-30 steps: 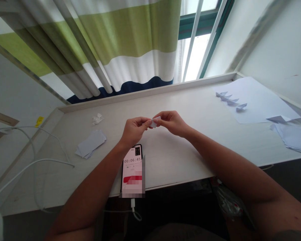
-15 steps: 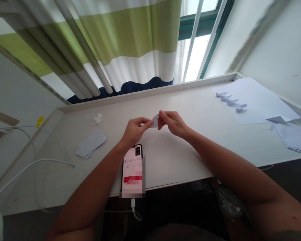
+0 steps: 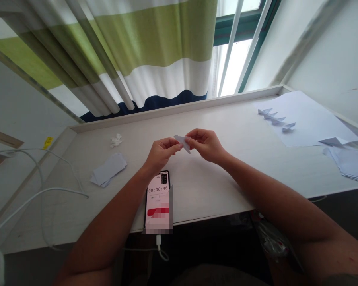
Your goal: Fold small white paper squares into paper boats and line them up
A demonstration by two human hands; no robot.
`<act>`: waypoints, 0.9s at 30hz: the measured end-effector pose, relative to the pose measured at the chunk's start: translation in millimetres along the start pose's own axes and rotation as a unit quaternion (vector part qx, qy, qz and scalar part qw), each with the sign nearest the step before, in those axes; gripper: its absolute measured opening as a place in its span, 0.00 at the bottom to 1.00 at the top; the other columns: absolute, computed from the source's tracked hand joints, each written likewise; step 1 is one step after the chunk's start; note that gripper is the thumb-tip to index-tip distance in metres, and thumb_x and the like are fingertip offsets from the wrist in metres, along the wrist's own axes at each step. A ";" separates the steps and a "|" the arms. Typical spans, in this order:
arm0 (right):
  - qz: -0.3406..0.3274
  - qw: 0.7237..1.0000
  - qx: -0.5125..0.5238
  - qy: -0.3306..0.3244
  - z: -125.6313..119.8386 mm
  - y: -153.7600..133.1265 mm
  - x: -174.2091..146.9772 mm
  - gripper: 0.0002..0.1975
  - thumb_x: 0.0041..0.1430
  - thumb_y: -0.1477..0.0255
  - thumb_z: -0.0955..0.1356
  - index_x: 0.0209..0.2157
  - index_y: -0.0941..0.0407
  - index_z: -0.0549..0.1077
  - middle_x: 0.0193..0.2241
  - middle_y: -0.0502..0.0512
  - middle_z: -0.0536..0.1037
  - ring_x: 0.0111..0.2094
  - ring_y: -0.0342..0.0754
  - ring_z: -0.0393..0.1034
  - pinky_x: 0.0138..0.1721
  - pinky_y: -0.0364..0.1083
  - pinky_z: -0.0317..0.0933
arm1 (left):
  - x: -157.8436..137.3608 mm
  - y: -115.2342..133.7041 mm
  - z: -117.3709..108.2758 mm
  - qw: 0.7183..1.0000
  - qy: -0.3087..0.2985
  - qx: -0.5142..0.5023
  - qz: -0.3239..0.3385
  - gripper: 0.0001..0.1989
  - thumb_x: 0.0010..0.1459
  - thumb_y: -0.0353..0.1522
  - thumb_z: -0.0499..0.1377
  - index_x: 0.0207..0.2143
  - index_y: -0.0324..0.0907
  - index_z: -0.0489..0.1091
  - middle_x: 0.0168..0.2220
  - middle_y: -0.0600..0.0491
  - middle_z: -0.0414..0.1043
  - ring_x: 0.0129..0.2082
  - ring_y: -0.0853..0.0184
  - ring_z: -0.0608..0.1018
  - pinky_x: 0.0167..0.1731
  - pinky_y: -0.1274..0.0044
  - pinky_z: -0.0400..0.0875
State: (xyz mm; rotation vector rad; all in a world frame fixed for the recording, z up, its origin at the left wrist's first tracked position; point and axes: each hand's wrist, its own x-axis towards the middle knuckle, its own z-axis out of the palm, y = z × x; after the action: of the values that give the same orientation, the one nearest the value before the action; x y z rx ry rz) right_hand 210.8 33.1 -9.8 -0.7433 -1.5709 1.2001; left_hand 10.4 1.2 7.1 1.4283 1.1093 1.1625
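Head view: folded paper (image 3: 182, 139), long edge slanting lower right; left fingers (image 3: 174, 149), right fingers (image 3: 195, 143) gripping it.

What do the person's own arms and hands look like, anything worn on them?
The left hand and right hand are ungloved; no ring, watch or bracelet shows. The left forearm and right forearm are bare, without cables. A dim, dark greyish patch by the right arm could be a sleeve edge; I cannot tell.

Likely room in home: striped curtain (image 3: 173, 43) beside barred window (image 3: 240, 29), white table (image 3: 214, 186) below, phone (image 3: 157, 190) plugged into cable (image 3: 158, 240).
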 end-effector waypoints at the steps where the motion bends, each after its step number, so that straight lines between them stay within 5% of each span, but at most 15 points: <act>1: -0.004 1.000 -0.012 -0.005 -1.1 0.0 0.5 0.20 0.61 0.52 0.78 0.38 0.56 0.82 0.32 0.55 0.84 0.31 0.48 0.76 0.34 0.49 0.72 | 0.0 0.7 -0.7 1.000 -0.009 -0.005 -0.005 0.11 0.55 0.41 0.73 0.32 0.42 0.83 0.30 0.52 0.82 0.32 0.67 0.78 0.35 0.75 0.71; 5: -0.016 0.999 -0.039 -0.027 -4.8 1.5 2.0 0.17 0.65 0.56 0.76 0.43 0.56 0.83 0.32 0.54 0.83 0.31 0.46 0.74 0.33 0.48 0.71 | 0.4 1.1 0.1 0.999 0.000 -0.032 -0.008 0.16 0.57 0.45 0.74 0.34 0.40 0.83 0.27 0.51 0.81 0.27 0.69 0.78 0.30 0.76 0.70; 11: -0.032 0.999 0.003 -0.024 -6.4 0.6 0.3 0.26 0.62 0.57 0.79 0.56 0.52 0.75 0.40 0.52 0.81 0.35 0.47 0.78 0.36 0.48 0.77 | 2.3 -4.3 3.8 0.992 0.105 -0.076 0.007 0.22 0.53 0.48 0.76 0.38 0.40 0.81 0.32 0.48 0.85 0.30 0.65 0.85 0.30 0.76 0.75; 14: -0.049 0.997 -0.031 -0.045 -6.4 0.0 -0.9 0.25 0.59 0.59 0.80 0.54 0.52 0.77 0.46 0.55 0.81 0.38 0.48 0.80 0.41 0.51 0.79 | 1.7 -3.2 4.5 0.986 0.127 -0.108 0.004 0.22 0.52 0.46 0.77 0.39 0.39 0.79 0.35 0.48 0.86 0.33 0.63 0.87 0.34 0.75 0.80; 20: -0.102 0.987 -0.109 -0.051 -9.0 2.1 1.5 0.10 0.67 0.61 0.75 0.41 0.53 0.83 0.40 0.56 0.83 0.40 0.50 0.80 0.45 0.54 0.79 | -1.0 2.1 3.1 0.986 0.092 -0.136 -0.026 0.17 0.52 0.38 0.76 0.39 0.39 0.79 0.33 0.50 0.86 0.35 0.60 0.89 0.41 0.69 0.84; 27: -0.101 0.987 -0.114 -0.047 -10.2 4.6 1.6 0.11 0.64 0.61 0.77 0.40 0.54 0.83 0.39 0.56 0.86 0.40 0.51 0.81 0.47 0.56 0.80 | 2.2 -3.7 -0.4 0.989 0.092 -0.115 -0.021 0.17 0.51 0.41 0.78 0.37 0.38 0.82 0.35 0.49 0.85 0.36 0.62 0.88 0.40 0.70 0.85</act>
State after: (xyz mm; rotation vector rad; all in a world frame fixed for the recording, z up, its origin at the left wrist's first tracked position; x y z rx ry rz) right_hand 219.4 39.4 -13.3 -0.6609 -1.8353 0.9291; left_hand 10.0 3.9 3.7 1.1338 1.0856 1.3649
